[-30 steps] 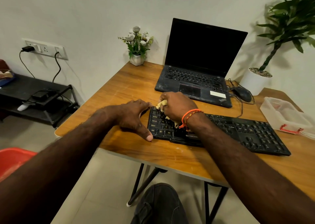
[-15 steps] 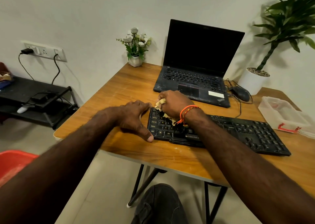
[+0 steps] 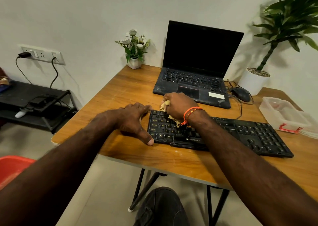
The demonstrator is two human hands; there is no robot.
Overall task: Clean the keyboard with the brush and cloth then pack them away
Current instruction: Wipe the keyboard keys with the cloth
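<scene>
- so, the wooden desk carries everything i can see; the black keyboard lies across its near edge, with the laptop just behind it.
- well to the right sits a clear plastic box with a red clasp, which i take to be where the tools get packed; i can't spot the brush anywhere.
- my left hand lies flat on the desk with straight, spread fingers, its thumb along the keyboard's left end, bracing it.
- my right hand is over the upper-left keys, fingers curled tight around the bunched yellowish cloth, which pokes out past the knuckles and under the wrist onto the keys.
- i judge the step to be the cloth wipe, with only the left corner covered.
- next calls for dragging the cloth rightward along the rows with steady downward pressure while the left hand keeps the board from sliding.
</scene>
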